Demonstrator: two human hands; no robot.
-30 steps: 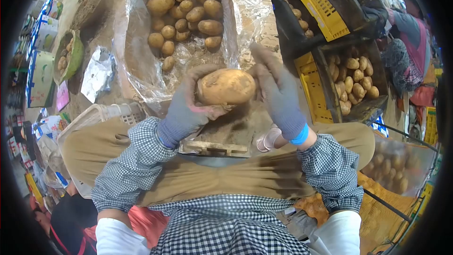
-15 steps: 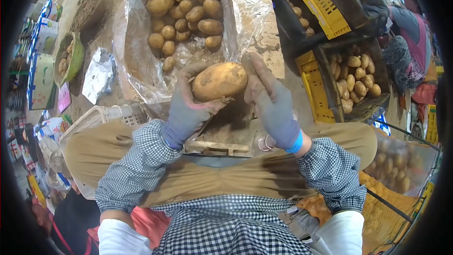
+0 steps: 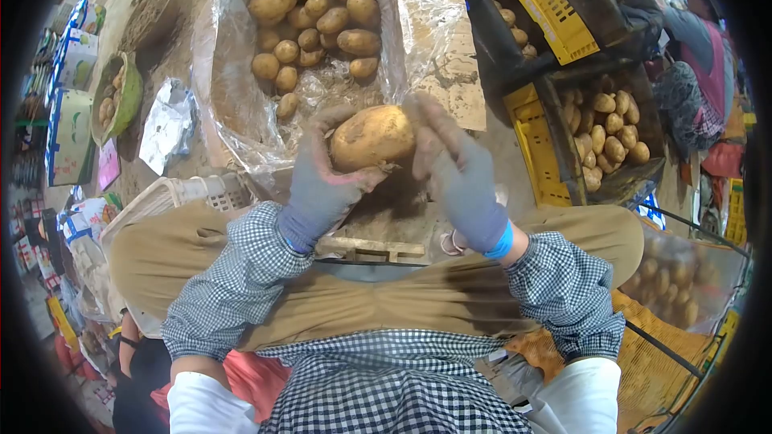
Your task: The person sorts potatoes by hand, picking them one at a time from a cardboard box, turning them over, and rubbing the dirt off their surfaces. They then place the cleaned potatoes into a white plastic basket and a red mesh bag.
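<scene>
A large, pale brown potato (image 3: 373, 139) with dirt on its skin rests in my left hand (image 3: 322, 177), whose gloved fingers and thumb wrap round its left side and underside. My right hand (image 3: 458, 165), in a soiled grey-blue glove, is at the potato's right end. Its fingers are stretched out and slightly blurred, and they seem to touch the skin there. Just beyond both hands, a plastic-lined carton (image 3: 441, 40) holds a heap of loose potatoes (image 3: 322, 20) of mixed sizes, with soil on the liner near me.
At the right stand a dark and yellow crate (image 3: 535, 153) of potatoes and another yellow-edged crate (image 3: 555, 8). A person (image 3: 700, 72) sits beyond them. A green-rimmed basket (image 3: 125, 100), a crumpled white bag (image 3: 169, 127) and a white plastic basket (image 3: 173, 193) are at the left.
My right hand has shifted slightly left, its fingers now closer against the potato's right end. The potato has turned a little in my left hand.
</scene>
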